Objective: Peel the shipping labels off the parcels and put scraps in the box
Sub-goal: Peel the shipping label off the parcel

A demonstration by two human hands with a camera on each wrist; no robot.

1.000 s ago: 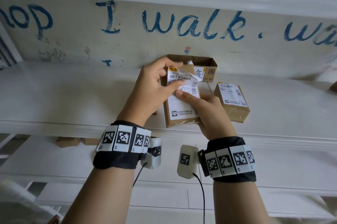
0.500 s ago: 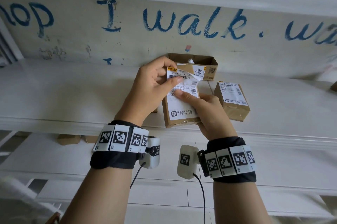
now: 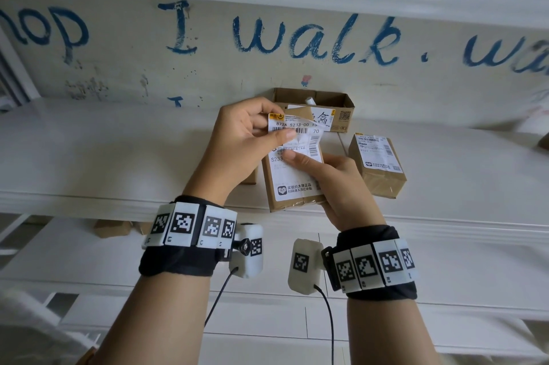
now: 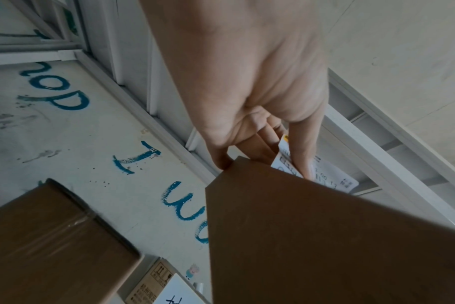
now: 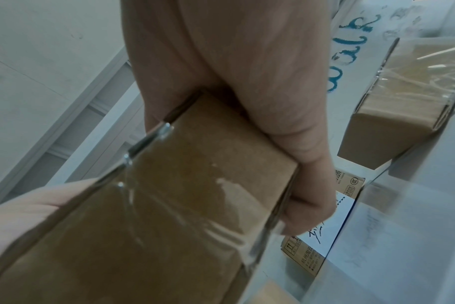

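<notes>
The left hand pinches the label — half lifted off the parcel, which the right hand grips; the open box sits at 12 o'clock.

Left hand raised, thumb and fingers pinching a label; right hand just below it (thumb extended) grips the parcel.

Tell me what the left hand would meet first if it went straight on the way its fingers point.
Probably the open cardboard box against the wall. The left hand, pinching the lifted end of the shipping label, points up and right toward it. Depth is unclear, so it might pass above the rim.
</notes>
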